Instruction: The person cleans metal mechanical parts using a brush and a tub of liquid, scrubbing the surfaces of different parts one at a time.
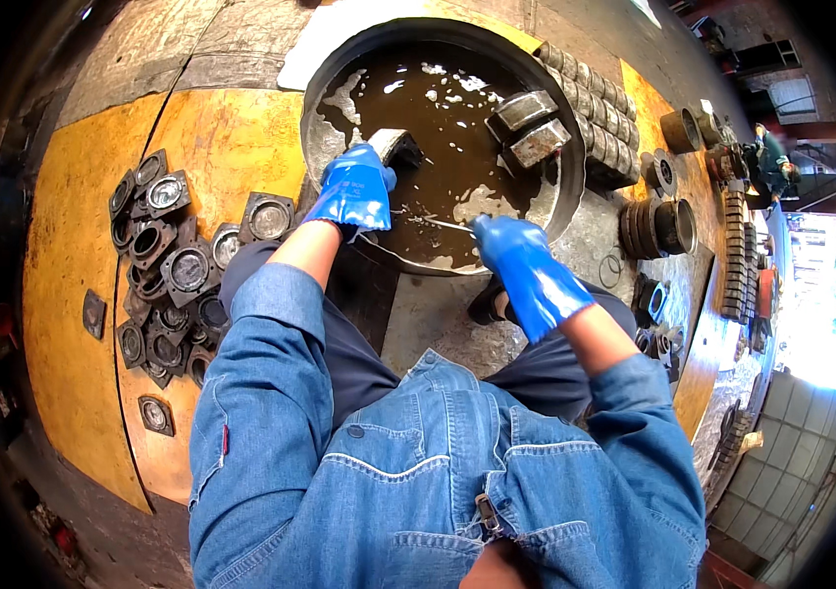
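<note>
My left hand (352,190), in a blue rubber glove, is closed on a blocky metal part (393,144) with a dark hollow underside. It holds the part over the left side of a round metal tub (576,187) of murky brown liquid. My right hand (519,263), gloved the same way, is closed round one end of a thin metal rod (447,225). The rod points left, low over the tub's near side; I cannot tell what kind of tool it is. Two more metal blocks (539,143) lean together inside the tub at its right, partly out of the liquid.
Square-flanged round metal parts (185,269) lie heaped on yellow boards at left. Rows of stacked metal blocks (606,137) stand right of the tub. Beyond them are large metal rings (674,228) and a thin ring (610,271). A person (773,165) is far right.
</note>
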